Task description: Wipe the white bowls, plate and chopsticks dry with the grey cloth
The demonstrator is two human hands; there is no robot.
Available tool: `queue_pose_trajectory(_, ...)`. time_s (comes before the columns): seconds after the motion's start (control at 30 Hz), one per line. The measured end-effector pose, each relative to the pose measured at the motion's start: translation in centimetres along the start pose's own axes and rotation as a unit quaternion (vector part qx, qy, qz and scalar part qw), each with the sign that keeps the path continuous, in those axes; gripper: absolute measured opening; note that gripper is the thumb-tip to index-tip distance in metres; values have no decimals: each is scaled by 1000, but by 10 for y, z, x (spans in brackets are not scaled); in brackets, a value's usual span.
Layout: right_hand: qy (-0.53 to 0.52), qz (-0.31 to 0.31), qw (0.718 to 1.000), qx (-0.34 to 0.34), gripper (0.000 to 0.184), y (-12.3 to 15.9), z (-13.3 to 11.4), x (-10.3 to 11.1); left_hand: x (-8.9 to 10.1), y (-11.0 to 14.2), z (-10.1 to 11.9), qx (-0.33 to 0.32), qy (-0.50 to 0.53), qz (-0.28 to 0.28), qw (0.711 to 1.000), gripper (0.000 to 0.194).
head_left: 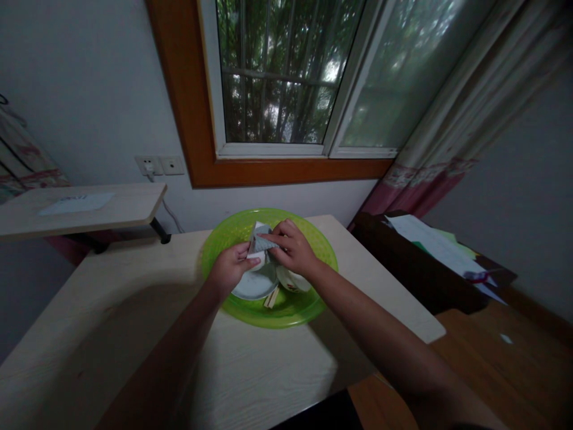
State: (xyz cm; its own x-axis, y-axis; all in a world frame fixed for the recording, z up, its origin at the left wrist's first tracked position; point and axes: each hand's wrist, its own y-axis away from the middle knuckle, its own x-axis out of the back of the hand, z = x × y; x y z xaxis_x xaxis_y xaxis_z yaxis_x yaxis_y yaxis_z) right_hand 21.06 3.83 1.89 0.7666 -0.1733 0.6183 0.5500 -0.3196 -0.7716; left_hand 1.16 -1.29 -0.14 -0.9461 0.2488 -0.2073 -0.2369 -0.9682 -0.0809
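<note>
A green plastic basin [233, 230] stands on the pale wooden table [134, 310]. Inside it lie a white plate [255, 286], a white bowl [293, 282] and wooden chopsticks [271, 297]. Both hands are over the basin and share a grey and white dish cloth [261, 243]. My left hand [230, 267] pinches its lower left corner with thumb and fingers. My right hand [290, 245] is closed on its right side from above. The cloth hangs just above the plate.
A smaller side table [80, 209] with a sheet of paper stands to the left by a wall socket [159, 165]. A dark cabinet [416, 263] with papers on top stands to the right, under a curtain [447, 149]. A window is straight ahead.
</note>
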Motion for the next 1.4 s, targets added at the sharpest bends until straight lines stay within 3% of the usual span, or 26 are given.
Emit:
queue_pose_trajectory(0.17,1,-68,996,57,34,0,-2,0,-1,0,1,-23,-4,11,1000,34)
queue_pose_trajectory(0.33,41,30,995,-85,28,0,7,-3,-2,1,3,2,22,13,1000,47)
queue_pose_trajectory(0.5,-39,94,978,-184,22,0,13,-3,-2,2,4,4,51,29,998,51)
queue_pose_trajectory(0.7,-57,122,960,-247,23,-2,18,-3,0,1,2,5,75,40,996,53)
queue_pose_trajectory(0.83,-92,98,955,-265,29,-1,18,-6,1,1,4,-8,86,42,995,50)
queue_pose_trajectory(1.07,-194,21,948,-251,48,1,13,-7,-1,3,12,-34,118,46,991,48)
queue_pose_trajectory(1.3,-224,-31,948,-225,115,7,14,-14,2,2,9,-40,134,37,990,46)
queue_pose_trajectory(1.4,-204,-39,952,-226,122,7,14,-16,3,2,10,-41,142,37,988,50)
